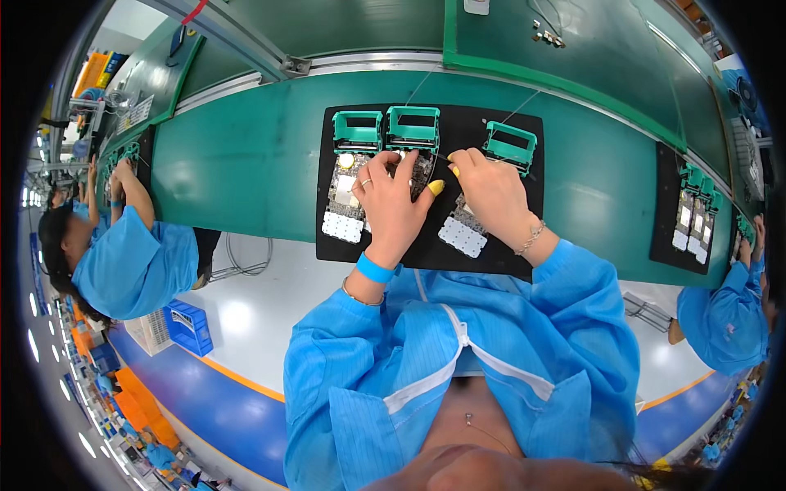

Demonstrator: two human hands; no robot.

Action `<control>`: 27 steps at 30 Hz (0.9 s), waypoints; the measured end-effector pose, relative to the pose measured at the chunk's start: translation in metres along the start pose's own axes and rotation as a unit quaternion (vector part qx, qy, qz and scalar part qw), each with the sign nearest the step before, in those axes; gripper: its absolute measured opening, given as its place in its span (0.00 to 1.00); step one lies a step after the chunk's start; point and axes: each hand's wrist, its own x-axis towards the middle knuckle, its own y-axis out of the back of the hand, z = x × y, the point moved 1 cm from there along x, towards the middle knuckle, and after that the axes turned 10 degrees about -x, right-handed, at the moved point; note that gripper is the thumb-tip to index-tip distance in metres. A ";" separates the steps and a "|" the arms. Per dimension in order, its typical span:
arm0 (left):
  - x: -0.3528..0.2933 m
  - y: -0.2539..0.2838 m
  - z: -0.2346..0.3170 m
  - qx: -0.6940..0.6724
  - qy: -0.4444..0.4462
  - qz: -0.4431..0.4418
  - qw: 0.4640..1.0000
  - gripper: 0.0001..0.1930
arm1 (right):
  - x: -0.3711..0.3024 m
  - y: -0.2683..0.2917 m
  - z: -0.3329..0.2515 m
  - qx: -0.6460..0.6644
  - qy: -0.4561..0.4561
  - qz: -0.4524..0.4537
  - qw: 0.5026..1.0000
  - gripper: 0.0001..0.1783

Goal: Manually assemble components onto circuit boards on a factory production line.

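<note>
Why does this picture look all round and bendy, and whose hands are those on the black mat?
The picture comes from a small wide-eyed camera worn on a person's head, looking down. That kind of lens bends straight edges, so the long green workbench looks curved.

The two hands belong to the person wearing it, in a light blue coat. On the flat black mat lie three grey circuit boards, each with a green plastic frame at its far end. The left hand rests on the middle board. The right hand touches the right-hand board, below its green frame. The left board lies untouched.

Other workers in blue sit on both sides.
</note>
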 end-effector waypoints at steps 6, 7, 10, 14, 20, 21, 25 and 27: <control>0.005 0.007 -0.012 -0.088 -0.007 0.018 0.996 0.16 | 0.008 -0.011 0.007 0.250 -0.027 0.107 0.962 0.08; 0.006 0.009 -0.015 -0.123 0.020 0.008 0.992 0.14 | 0.010 -0.009 0.008 0.330 -0.076 0.034 0.940 0.07; 0.013 0.006 -0.020 -0.175 0.030 0.037 0.984 0.09 | 0.010 -0.016 0.009 0.448 -0.125 -0.034 0.885 0.08; 0.016 0.008 -0.021 -0.260 0.106 -0.020 0.960 0.08 | 0.012 -0.011 0.010 0.572 -0.157 -0.152 0.791 0.09; 0.019 0.008 -0.018 -0.247 0.110 -0.054 0.961 0.08 | 0.005 -0.020 0.005 0.552 -0.149 -0.072 0.817 0.10; 0.019 0.008 -0.018 -0.239 0.099 -0.055 0.964 0.08 | 0.004 -0.024 0.005 0.554 -0.150 -0.072 0.816 0.10; 0.018 0.007 -0.018 -0.259 0.119 -0.057 0.957 0.07 | -0.003 -0.019 0.004 0.449 -0.084 0.005 0.890 0.08; 0.013 0.006 -0.016 -0.138 0.035 -0.012 0.990 0.06 | -0.006 -0.015 0.003 0.372 -0.056 0.039 0.926 0.08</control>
